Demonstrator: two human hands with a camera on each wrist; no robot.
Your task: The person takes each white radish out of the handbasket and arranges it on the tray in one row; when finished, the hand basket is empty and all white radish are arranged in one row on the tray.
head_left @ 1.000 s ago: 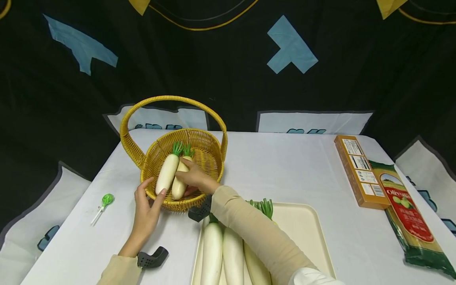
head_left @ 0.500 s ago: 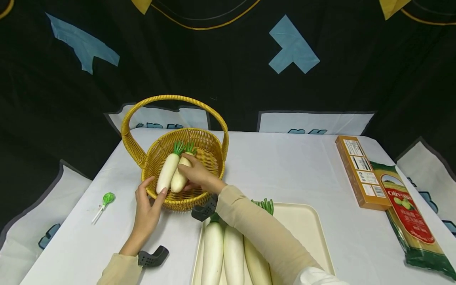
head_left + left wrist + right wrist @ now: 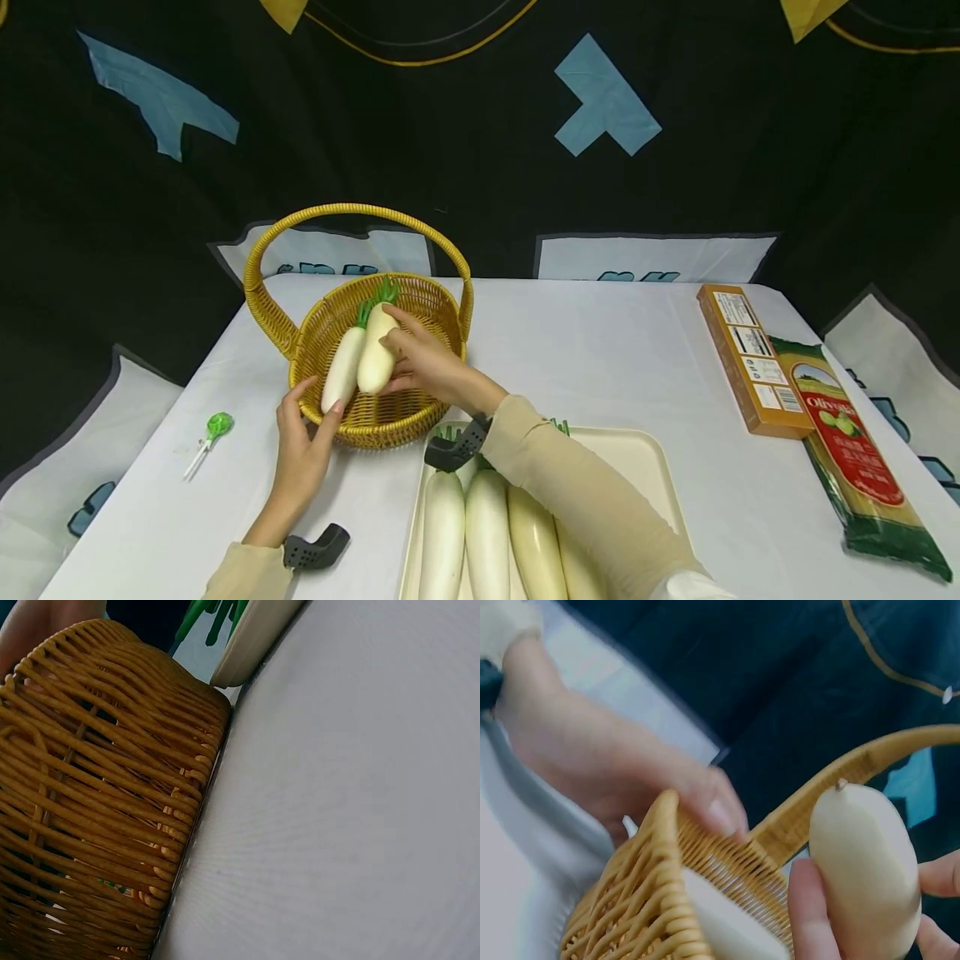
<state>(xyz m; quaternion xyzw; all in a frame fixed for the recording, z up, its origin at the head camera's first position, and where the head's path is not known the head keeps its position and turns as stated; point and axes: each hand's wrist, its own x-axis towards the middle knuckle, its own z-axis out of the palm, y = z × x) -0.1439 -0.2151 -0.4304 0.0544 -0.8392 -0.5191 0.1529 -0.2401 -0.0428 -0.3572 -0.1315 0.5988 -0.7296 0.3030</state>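
My right hand [image 3: 431,362] holds a white radish [image 3: 377,354] with green leaves over the yellow wicker basket [image 3: 397,433]. In the right wrist view, the thumb and fingers grip the sides of this radish [image 3: 866,870], root end up. A second white radish [image 3: 345,367] leans inside the basket, just left of the held one. My left hand [image 3: 300,450] holds the basket's front left rim between thumb and fingers. The woven wall [image 3: 97,795] fills the left side of the left wrist view, where the left hand's grip cannot be made out.
Several white radishes [image 3: 442,533] lie on a cream tray [image 3: 645,467] at the front, partly under my right forearm. A green lollipop [image 3: 217,427] lies at left. An orange box [image 3: 753,358] and a pasta packet [image 3: 855,450] lie at right. The basket's tall handle [image 3: 360,208] arches above.
My right hand has raised the right-hand radish within the basket, so it now stands higher and overlaps its neighbour's leaves. The left hand stays at the rim. The head view shifts slightly.
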